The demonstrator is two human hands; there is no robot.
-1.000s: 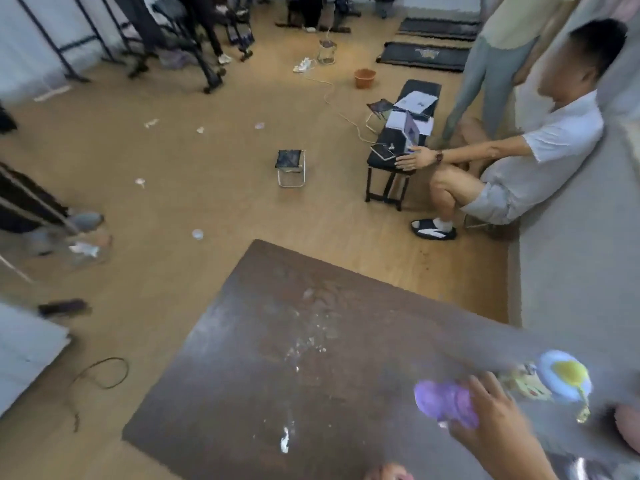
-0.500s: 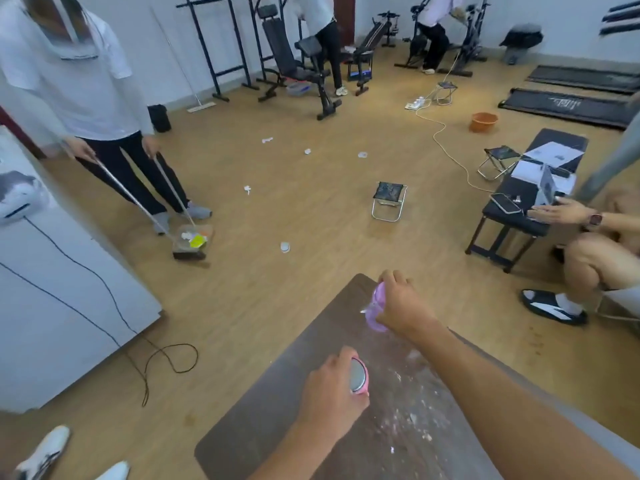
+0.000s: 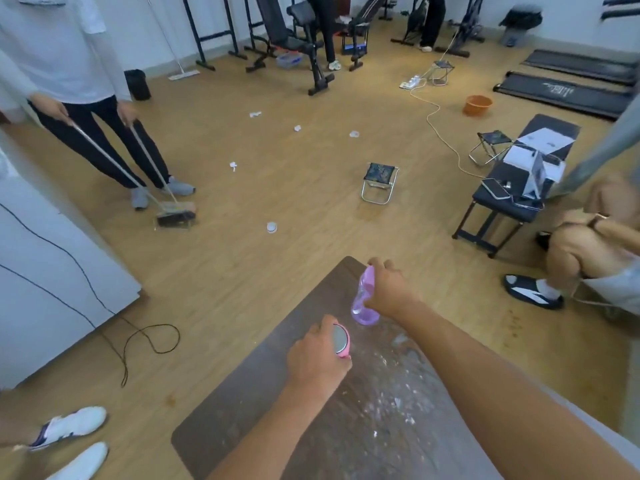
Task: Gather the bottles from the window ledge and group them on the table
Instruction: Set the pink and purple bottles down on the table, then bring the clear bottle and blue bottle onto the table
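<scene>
A dark brown table (image 3: 263, 410) fills the lower middle of the head view, its far corner pointing away from me. My right hand (image 3: 389, 292) grips a clear purple bottle (image 3: 363, 304) whose base rests on the table near that far corner. Just nearer to me, my left hand (image 3: 317, 360) is closed around a pink bottle (image 3: 341, 339) with a grey round top, held at the table surface. The two bottles stand close together, a small gap between them. The window ledge is out of view.
White flecks and smears (image 3: 394, 386) mark the table top. A person with a broom and dustpan (image 3: 175, 214) stands at left. A folding stool (image 3: 379, 181), a black bench (image 3: 516, 188), a seated person's leg (image 3: 581, 251) and a floor cable (image 3: 152, 337) surround the table.
The view swung left from the table's right side to its far corner. Both hands carried their bottles forward; the purple bottle now stands lower, its base on the table, the pink one beside it.
</scene>
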